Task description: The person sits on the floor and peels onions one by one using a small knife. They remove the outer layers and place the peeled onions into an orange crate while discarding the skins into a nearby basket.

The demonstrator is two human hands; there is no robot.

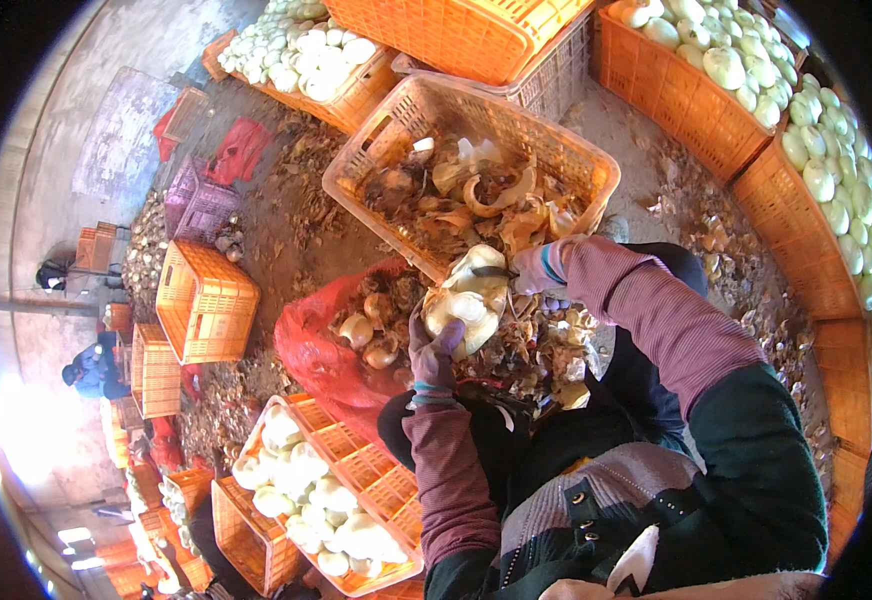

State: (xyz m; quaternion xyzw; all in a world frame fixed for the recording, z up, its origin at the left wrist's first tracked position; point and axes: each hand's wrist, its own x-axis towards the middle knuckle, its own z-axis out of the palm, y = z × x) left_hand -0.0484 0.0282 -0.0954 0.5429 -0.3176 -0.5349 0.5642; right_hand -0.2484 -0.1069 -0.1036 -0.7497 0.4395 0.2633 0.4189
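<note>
My left hand (434, 354), in a thin purplish glove, grips a pale, partly peeled onion (467, 309) from below, with the thumb pressed on its near side. A dark knife blade (491, 271) lies against the onion's upper part, where a loose piece of outer layer stands up. The knife's handle is hidden inside my gloved right hand (542, 268). Left of the onion, a red mesh bag (305, 341) lies spread around several brown unpeeled onions (381, 349). Directly beyond both hands, an orange plastic crate (607, 180) holds onion skins (473, 191).
Peeled onions (316, 491) fill a crate at the lower left. More full orange crates (796, 225) line the right side. Stacked crates (466, 37) stand behind the skins. Skins (548, 352) litter the floor by my knees. A person (95, 367) is far left.
</note>
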